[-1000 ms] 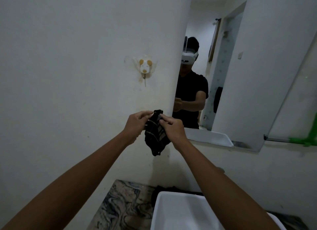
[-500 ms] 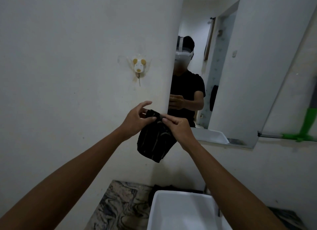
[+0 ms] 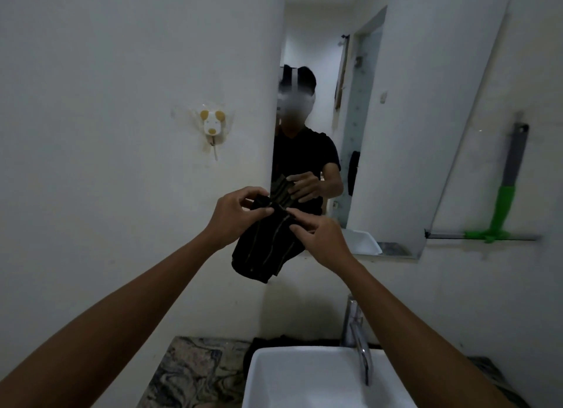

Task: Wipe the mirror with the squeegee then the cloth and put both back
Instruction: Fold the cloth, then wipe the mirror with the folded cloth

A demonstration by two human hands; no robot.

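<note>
White sink (image 3: 268, 377) and chrome tap (image 3: 361, 346) lay nearest, on a marbled surface (image 3: 195, 374); above them, left hand (image 3: 236, 214) and right hand (image 3: 320, 237) each kept a pinching grip on the top edge of a dark striped cloth (image 3: 265, 249), hanging before the mirror (image 3: 396, 118); green-handled squeegee (image 3: 502, 206) stood against the wall, right; dog-shaped hook (image 3: 211, 127) left.

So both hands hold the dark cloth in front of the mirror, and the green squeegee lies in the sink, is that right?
Not quite. The head view shows the green squeegee standing on the shelf at the right, not in the sink. Both the left hand and the right hand hold the dark cloth.
</note>
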